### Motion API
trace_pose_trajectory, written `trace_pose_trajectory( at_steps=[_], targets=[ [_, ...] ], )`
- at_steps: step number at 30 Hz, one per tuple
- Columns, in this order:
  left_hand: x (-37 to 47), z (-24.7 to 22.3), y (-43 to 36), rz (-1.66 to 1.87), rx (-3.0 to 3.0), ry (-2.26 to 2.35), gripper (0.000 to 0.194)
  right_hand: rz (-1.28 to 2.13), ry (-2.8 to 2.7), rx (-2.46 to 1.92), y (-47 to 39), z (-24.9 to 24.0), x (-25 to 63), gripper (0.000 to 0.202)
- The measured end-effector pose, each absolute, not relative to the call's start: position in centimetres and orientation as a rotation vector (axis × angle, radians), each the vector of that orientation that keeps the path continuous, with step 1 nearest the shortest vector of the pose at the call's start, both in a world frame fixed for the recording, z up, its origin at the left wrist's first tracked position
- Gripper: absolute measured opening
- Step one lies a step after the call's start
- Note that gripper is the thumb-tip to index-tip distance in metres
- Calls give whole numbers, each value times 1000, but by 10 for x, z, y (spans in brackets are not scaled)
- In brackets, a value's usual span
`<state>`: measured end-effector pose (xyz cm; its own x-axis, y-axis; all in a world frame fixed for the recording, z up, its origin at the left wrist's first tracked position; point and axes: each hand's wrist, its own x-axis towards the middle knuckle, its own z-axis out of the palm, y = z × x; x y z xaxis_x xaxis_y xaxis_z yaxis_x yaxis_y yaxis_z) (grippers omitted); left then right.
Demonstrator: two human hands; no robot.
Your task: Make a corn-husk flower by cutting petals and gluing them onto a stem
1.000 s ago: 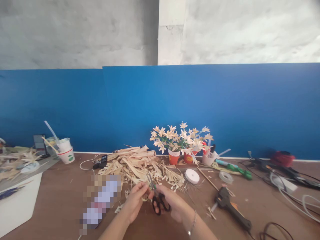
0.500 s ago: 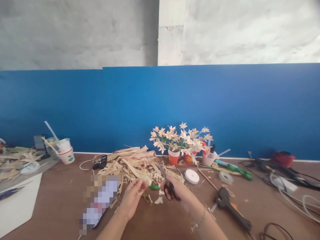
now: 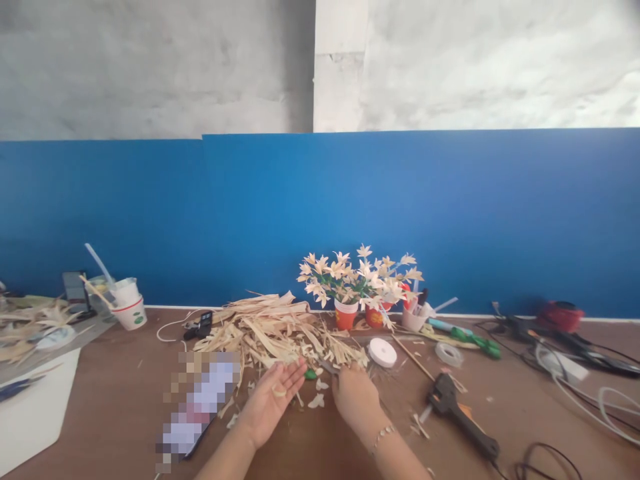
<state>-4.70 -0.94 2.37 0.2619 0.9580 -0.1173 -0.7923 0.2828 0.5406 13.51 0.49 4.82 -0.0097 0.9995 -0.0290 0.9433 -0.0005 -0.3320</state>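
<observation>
My left hand (image 3: 273,400) is turned palm up with its fingers stretched out. A small curled pale petal-like piece (image 3: 279,392) lies on it near the base of the fingers. My right hand (image 3: 356,395), back upward, is low at the table, closed over the scissors (image 3: 327,367). Only part of the blades shows; the handles are hidden under the hand. Between the hands lie pale cut scraps (image 3: 317,401) and a small green item (image 3: 311,374). Behind them spreads a heap of dry pale husk strips (image 3: 270,327).
Red-and-white cups (image 3: 346,315) hold pale handmade flowers (image 3: 367,270) at the back. A white tape roll (image 3: 383,352), a clear tape roll (image 3: 449,354) and a black glue gun (image 3: 463,420) lie rightward, near cables. A blurred-out flat device (image 3: 203,407) lies left.
My left hand has opened from a pinch to a flat palm. My right hand has lowered with the scissors and turned its back upward.
</observation>
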Motion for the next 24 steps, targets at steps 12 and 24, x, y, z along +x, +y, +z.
trace_pose_trajectory(
  at_steps=[12, 24],
  targets=[
    [-34, 31, -22, 1106, 583, 587, 12, 780, -1737, -1185, 8, 45, 117, 12],
    [-71, 37, -11, 1300, 372, 306, 18, 1569, -1530, -1192, -1, 21, 97, 17]
  ],
)
